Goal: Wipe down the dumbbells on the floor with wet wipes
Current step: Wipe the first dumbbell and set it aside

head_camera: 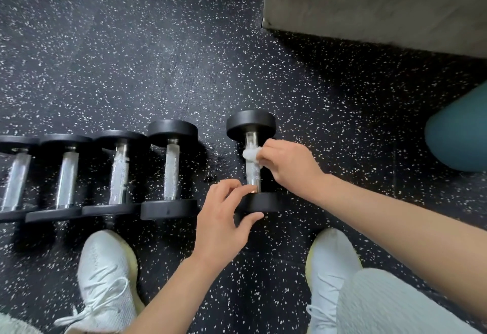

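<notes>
A black dumbbell [250,125] with a chrome handle lies apart at the right end of the row on the floor. My right hand [291,166] pinches a crumpled white wet wipe [251,154] against the upper part of its handle. My left hand [226,215] grips the near weight head of the same dumbbell, thumb under it and fingers over its top edge. To the left, several more black dumbbells [170,170] lie side by side, handles pointing away from me.
Black rubber floor [131,57] with white speckles all around. A grey concrete block [382,4] stands at the top right. A teal rounded object [458,138] sits at the right edge. My white shoes, left [105,281] and right [329,262], stand close below the dumbbells.
</notes>
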Demonstrator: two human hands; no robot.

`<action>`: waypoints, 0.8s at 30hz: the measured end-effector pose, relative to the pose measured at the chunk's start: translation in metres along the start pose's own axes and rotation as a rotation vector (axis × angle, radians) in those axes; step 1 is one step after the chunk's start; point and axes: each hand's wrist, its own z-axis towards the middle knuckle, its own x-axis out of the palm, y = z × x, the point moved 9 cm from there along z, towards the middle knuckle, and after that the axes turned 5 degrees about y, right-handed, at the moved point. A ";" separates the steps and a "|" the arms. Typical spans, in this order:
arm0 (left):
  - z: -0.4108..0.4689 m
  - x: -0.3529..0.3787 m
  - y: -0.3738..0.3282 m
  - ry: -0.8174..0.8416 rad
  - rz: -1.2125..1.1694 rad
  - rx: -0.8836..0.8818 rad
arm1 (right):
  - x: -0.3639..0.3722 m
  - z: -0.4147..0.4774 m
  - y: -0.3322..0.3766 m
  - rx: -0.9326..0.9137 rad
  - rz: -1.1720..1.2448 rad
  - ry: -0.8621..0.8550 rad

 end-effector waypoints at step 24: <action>0.000 0.009 -0.025 -0.035 0.062 0.102 | -0.011 0.026 -0.017 0.151 -0.046 -0.073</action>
